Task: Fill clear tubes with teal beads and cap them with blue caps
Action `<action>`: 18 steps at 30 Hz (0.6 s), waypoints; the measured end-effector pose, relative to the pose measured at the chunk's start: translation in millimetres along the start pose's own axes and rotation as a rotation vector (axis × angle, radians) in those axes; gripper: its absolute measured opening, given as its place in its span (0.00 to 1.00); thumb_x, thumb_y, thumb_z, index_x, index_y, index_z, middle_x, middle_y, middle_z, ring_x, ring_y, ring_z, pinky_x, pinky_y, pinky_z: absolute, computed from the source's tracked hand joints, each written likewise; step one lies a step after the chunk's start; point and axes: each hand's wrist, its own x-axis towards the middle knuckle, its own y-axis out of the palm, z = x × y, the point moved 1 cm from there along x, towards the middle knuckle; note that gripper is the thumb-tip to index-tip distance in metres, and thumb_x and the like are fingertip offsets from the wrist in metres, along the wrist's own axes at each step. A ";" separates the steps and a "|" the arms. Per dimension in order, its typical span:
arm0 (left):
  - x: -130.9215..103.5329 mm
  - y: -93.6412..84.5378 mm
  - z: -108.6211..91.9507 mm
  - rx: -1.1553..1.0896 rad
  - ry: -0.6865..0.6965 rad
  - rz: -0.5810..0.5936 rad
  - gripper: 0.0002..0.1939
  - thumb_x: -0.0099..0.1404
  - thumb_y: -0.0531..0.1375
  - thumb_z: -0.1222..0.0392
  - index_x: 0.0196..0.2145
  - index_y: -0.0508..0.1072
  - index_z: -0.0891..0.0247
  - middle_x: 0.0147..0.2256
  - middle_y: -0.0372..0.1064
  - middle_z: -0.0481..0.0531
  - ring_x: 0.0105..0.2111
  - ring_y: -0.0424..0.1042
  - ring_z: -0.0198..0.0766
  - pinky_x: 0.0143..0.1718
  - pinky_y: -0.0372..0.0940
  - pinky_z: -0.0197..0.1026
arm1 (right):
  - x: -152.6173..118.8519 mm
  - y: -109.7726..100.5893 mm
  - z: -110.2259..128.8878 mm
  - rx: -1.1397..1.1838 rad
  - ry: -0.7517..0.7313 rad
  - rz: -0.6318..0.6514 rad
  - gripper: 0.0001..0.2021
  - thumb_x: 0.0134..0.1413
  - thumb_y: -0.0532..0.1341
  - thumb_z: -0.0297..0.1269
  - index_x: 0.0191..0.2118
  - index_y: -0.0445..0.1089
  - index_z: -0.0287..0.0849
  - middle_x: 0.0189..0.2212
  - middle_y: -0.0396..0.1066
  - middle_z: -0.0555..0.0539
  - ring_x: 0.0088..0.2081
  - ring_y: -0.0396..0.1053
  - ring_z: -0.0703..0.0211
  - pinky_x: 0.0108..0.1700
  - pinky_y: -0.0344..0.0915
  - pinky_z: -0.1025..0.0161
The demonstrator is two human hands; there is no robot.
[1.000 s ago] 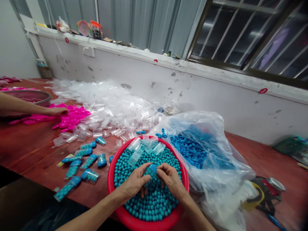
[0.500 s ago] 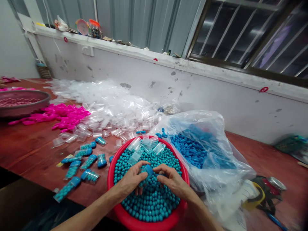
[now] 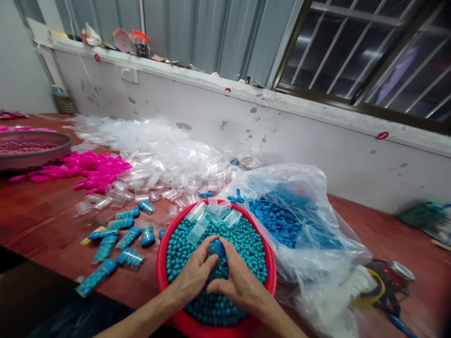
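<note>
A red basin point(image 3: 162, 263) full of teal beads point(image 3: 211, 307) stands before me, with several clear sleeves point(image 3: 197, 227) lying on the beads. Over its middle, my left hand point(image 3: 197, 270) is closed on a small container with a blue cap point(image 3: 216, 248). My right hand point(image 3: 236, 277) is at the container's other side, its fingertips against the blue cap and its thumb lower, apart from the fingers. The container's lower part is hidden by my fingers. Several capped containers of teal beads point(image 3: 128, 237) lie left of the basin.
Clear sleeves point(image 3: 169, 155) are heaped towards the wall, beside magenta pieces point(image 3: 95, 166) and a brown basin point(image 3: 35, 162). To the right, a plastic bag point(image 3: 338, 225) holds blue caps point(image 3: 271, 218). A lidded jar point(image 3: 400, 272) and a yellow ring-shaped item point(image 3: 375, 291) sit farther right.
My right hand has moved left and closer to my left hand, and its fingertips now meet the blue cap. The capped container is more upright and more covered by my fingers.
</note>
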 end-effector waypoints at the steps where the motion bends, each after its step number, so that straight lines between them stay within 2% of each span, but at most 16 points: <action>1: 0.2 -0.5 -0.8 0.005 0.038 -0.012 0.22 0.57 0.51 0.60 0.50 0.58 0.64 0.38 0.66 0.50 0.34 0.66 0.35 0.36 0.62 0.36 | -0.2 2.3 0.2 -0.048 0.007 0.003 0.42 0.36 0.67 0.39 0.58 0.46 0.42 0.52 0.56 0.42 0.51 0.58 0.51 0.50 0.59 0.56; 2: 0.1 -0.9 -1.4 0.003 0.066 -0.018 0.22 0.57 0.51 0.60 0.50 0.59 0.64 0.41 0.66 0.51 0.39 0.65 0.37 0.41 0.60 0.37 | 0.1 5.1 0.0 -0.094 0.013 -0.002 0.45 0.34 0.67 0.39 0.58 0.44 0.41 0.52 0.56 0.41 0.51 0.58 0.50 0.49 0.59 0.56; 4: -0.4 -0.6 -2.3 -0.012 0.084 -0.005 0.20 0.57 0.51 0.59 0.49 0.60 0.64 0.42 0.66 0.51 0.42 0.64 0.39 0.44 0.58 0.38 | 0.8 11.3 -1.0 -0.146 0.021 -0.032 0.42 0.37 0.65 0.39 0.58 0.45 0.39 0.49 0.58 0.40 0.47 0.62 0.50 0.46 0.62 0.56; 8: -0.7 3.6 -3.4 -0.021 0.054 -0.005 0.14 0.57 0.51 0.60 0.41 0.63 0.64 0.33 0.68 0.48 0.34 0.66 0.36 0.38 0.60 0.37 | -0.4 21.7 -2.0 -0.176 -0.006 -0.166 0.33 0.38 0.62 0.36 0.53 0.50 0.37 0.41 0.63 0.41 0.38 0.67 0.52 0.38 0.65 0.57; 11: 0.2 9.0 -4.7 -0.010 -0.007 -0.053 0.09 0.55 0.51 0.62 0.36 0.63 0.64 0.25 0.64 0.44 0.26 0.63 0.33 0.30 0.59 0.35 | -2.4 25.9 -3.3 -0.212 -0.041 -0.225 0.32 0.35 0.61 0.34 0.50 0.51 0.35 0.39 0.63 0.40 0.36 0.67 0.51 0.37 0.66 0.56; 15: -2.3 12.9 -7.4 0.066 -0.017 -0.102 0.07 0.55 0.50 0.62 0.33 0.63 0.63 0.24 0.62 0.43 0.25 0.62 0.33 0.28 0.58 0.34 | -5.2 29.7 -2.0 -0.234 -0.023 -0.223 0.33 0.33 0.62 0.35 0.50 0.52 0.36 0.39 0.64 0.40 0.36 0.67 0.50 0.37 0.66 0.56; 18: -9.7 4.4 -8.2 0.214 -0.001 -0.071 0.09 0.56 0.49 0.62 0.35 0.64 0.63 0.26 0.64 0.44 0.27 0.63 0.34 0.31 0.59 0.35 | -8.1 31.5 4.7 -0.263 0.034 -0.120 0.34 0.37 0.63 0.39 0.52 0.51 0.38 0.41 0.64 0.40 0.39 0.68 0.49 0.39 0.65 0.56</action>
